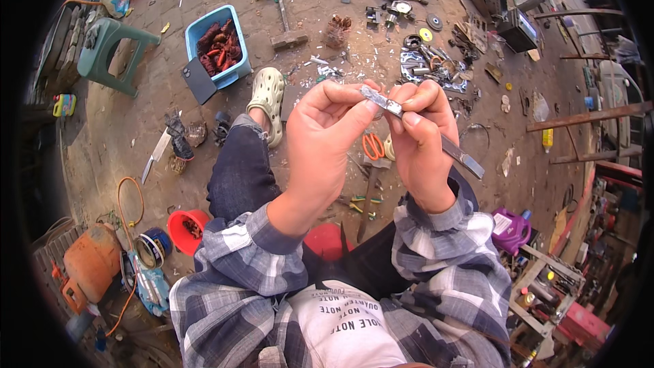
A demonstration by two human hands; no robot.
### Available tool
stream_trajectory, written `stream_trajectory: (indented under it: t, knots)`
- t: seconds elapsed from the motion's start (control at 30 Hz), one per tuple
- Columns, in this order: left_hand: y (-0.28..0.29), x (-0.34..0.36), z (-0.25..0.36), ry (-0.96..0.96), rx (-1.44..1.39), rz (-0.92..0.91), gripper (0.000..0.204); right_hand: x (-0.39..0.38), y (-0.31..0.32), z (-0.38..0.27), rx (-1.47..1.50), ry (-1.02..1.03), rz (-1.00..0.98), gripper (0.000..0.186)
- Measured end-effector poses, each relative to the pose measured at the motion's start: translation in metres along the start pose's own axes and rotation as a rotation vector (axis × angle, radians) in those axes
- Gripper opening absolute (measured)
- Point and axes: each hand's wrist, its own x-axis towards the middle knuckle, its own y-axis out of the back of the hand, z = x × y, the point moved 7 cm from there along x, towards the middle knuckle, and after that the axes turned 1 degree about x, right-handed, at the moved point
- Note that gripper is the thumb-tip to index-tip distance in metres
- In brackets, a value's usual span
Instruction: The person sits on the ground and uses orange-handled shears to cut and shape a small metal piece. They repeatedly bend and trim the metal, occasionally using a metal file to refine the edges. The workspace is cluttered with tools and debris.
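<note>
A narrow, flat metal bar (pixel 463 157) slants across in front of my chest, its lower right end sticking out past my right hand. My left hand (pixel 317 140) is closed, pinching the bar's upper left end between thumb and fingers. That end looks pale and silvery, perhaps wrapped; I cannot make out with what. Closed too, my right hand (pixel 428 143) grips the bar around its middle. Below the hands, orange-handled scissors (pixel 372 145) lie on the ground beside a hammer (pixel 368 194).
Ahead on the left stand a blue basin (pixel 193 27) of reddish-brown pieces and a green stool (pixel 109 48). A knife (pixel 157 153) and a red bucket (pixel 178 232) are at left, near an orange gas cylinder (pixel 93 255). A sledgehammer (pixel 289 39), power tools and metal parts cover the ground ahead.
</note>
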Motion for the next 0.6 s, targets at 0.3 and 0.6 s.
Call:
stream_trajectory:
  t: [0.3,0.6]
  knots:
    - [0.0,0.003,0.001,-0.02,0.04,-0.004,0.01,-0.001,-0.008,-0.009,-0.142,0.103,-0.001,0.011]
    - [0.002,0.002,0.015,-0.185,0.185,0.028,0.014,0.002,0.001,0.002,0.187,-0.103,0.021,0.005]
